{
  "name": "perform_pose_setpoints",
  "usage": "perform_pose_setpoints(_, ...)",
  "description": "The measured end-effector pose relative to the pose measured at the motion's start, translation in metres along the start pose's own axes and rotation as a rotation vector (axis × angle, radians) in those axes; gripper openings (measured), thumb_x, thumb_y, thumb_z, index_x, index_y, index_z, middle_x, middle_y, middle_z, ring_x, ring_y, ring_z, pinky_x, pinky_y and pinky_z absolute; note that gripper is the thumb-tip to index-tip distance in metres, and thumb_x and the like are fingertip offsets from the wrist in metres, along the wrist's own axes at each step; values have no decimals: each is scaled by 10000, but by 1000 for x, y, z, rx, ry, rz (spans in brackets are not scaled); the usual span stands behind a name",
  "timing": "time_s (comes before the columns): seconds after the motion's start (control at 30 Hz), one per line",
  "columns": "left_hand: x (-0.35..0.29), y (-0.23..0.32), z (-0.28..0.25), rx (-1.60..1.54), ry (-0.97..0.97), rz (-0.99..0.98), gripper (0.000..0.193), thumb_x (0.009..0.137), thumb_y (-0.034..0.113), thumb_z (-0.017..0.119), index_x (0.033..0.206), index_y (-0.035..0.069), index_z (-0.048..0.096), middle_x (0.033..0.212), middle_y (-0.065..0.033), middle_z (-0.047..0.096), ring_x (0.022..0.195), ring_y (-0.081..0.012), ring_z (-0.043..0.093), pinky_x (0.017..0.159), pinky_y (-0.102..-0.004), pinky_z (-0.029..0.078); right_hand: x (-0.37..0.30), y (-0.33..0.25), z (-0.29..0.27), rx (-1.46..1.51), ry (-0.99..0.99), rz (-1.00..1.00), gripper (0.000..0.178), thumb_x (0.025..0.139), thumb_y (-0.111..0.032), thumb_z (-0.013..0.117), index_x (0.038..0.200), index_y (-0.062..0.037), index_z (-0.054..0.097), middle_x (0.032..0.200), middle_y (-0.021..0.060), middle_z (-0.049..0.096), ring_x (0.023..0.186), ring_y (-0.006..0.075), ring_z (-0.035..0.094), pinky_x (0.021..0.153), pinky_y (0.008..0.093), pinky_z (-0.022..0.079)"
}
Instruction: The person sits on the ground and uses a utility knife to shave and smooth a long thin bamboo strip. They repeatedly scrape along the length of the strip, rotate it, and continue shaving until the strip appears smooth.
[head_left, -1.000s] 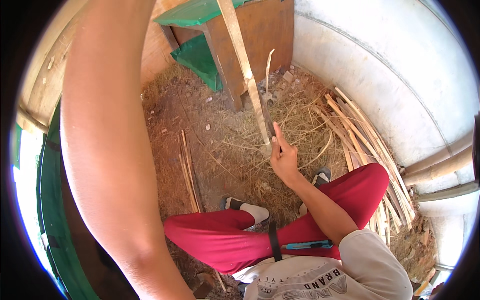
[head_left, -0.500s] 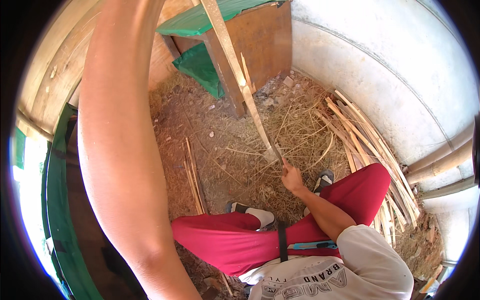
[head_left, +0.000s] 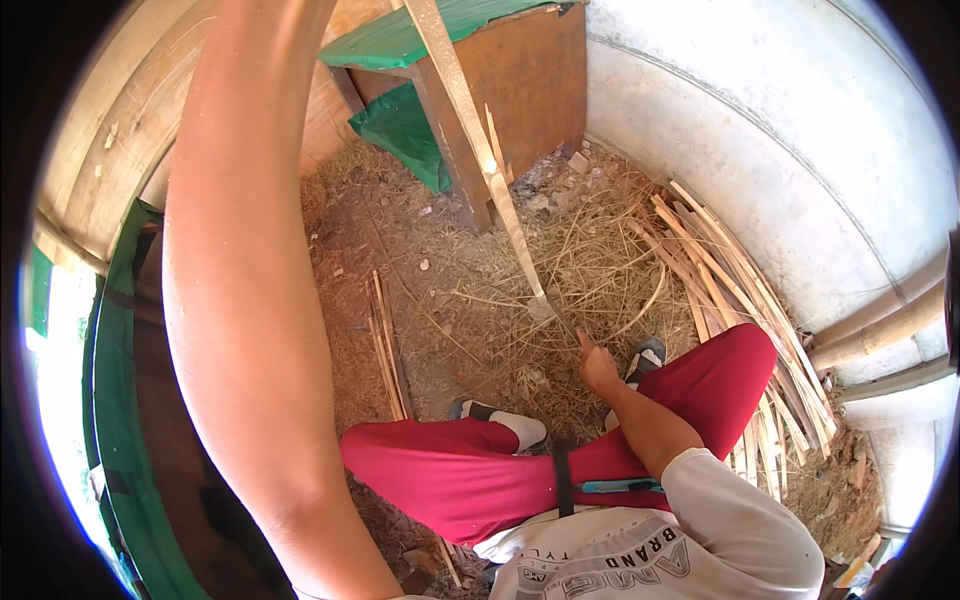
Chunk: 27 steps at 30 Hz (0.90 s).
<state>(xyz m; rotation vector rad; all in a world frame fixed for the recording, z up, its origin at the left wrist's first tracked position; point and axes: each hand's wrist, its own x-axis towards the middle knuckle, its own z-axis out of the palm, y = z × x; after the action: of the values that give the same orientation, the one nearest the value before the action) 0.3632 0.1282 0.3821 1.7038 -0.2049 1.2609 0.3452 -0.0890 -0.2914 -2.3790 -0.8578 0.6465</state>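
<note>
Compared with one second ago, the right hand point(head_left: 600, 370) is lower and closer to the right knee, and the thin dark blade point(head_left: 567, 322) which lay along the lower part of the pale strip point(head_left: 457, 90) is now about its lower end. The left forearm point(head_left: 245, 260) appears a little more to the right in the view.

The right hand is closed around the tool, with the index finger extended toward the blade; the handle is mostly covered by the fingers. Whether the blade touches the strip, I cannot tell. The left hand is beyond the upper edge, so its grip I cannot tell.

The strip comes from the upper edge, passes in front of a brown wooden box point(head_left: 525, 80) with a green cover point(head_left: 378, 42), and slants down to end above the dry straw point(head_left: 610, 250). A thin sliver point(head_left: 493, 135) stands up just beside its middle part.

A bundle of long strips point(head_left: 745, 285) lies on the right, along the whitish wall point(head_left: 740, 110). A few thin sticks point(head_left: 383, 345) lie on the ground above the left knee. On the lap of the red trousers point(head_left: 440, 465) there is a blue cutter point(head_left: 615, 487), near a black strap point(head_left: 564, 480).
</note>
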Motion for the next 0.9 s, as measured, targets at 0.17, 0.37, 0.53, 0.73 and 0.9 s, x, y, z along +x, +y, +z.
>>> perform_pose_setpoints(0.17, -4, 16, 16, 101, 142, -27, 313, 1041, 221, 414, 753, 114, 475, 572, 40, 329, 463, -105, 299, 432, -313, 220, 21, 8, -21, 487, -23, 394, 447, 1071, -168, 482, 1509, -81, 499, 802, 167, 681, 560, 252, 553, 584, 411, 472)
perform_pose_setpoints(0.37, -20, 9, 6, 408, 137, -5, 327, 1035, 245, 477, 736, 113, 485, 606, 25, 365, 537, -110, 357, 484, -331, 284, 26, -57, -55, 535, 73, 369, 358, 1053, -140, 524, 1373, -18, 629, 785, 127, 683, 554, 184, 528, 568, 377, 440)
perform_pose_setpoints(0.53, 55, 14, -64, 106, -379, -306, 326, 1040, 305, 512, 756, 172, 420, 642, 47, 345, 567, -98, 363, 520, -298, 311, 15, -142, -119, 666, 355, -31, 348, 1025, -131, 542, 1332, -10, 653, 706, 147, 636, 587, 208, 571, 595, 388, 458)
perform_pose_setpoints(0.73, -6, 13, -9, -84, -190, -180, 329, 1047, 392, 528, 812, 199, 401, 646, 63, 337, 548, -89, 367, 502, -260, 315, -49, -207, -271, 763, 454, -154, 402, 1034, -125, 539, 1423, -31, 582, 662, -2, 522, 542, 80, 461, 518, 309, 390)
perform_pose_setpoints(0.9, -21, -19, -18, -251, -216, -313, 359, 1005, 440, 589, 803, 194, 423, 631, 61, 357, 529, -89, 374, 468, -271, 304, -79, -246, -302, 787, 439, -330, 403, 1048, -122, 527, 1437, -20, 564, 677, -10, 547, 541, 60, 455, 500, 281, 379)
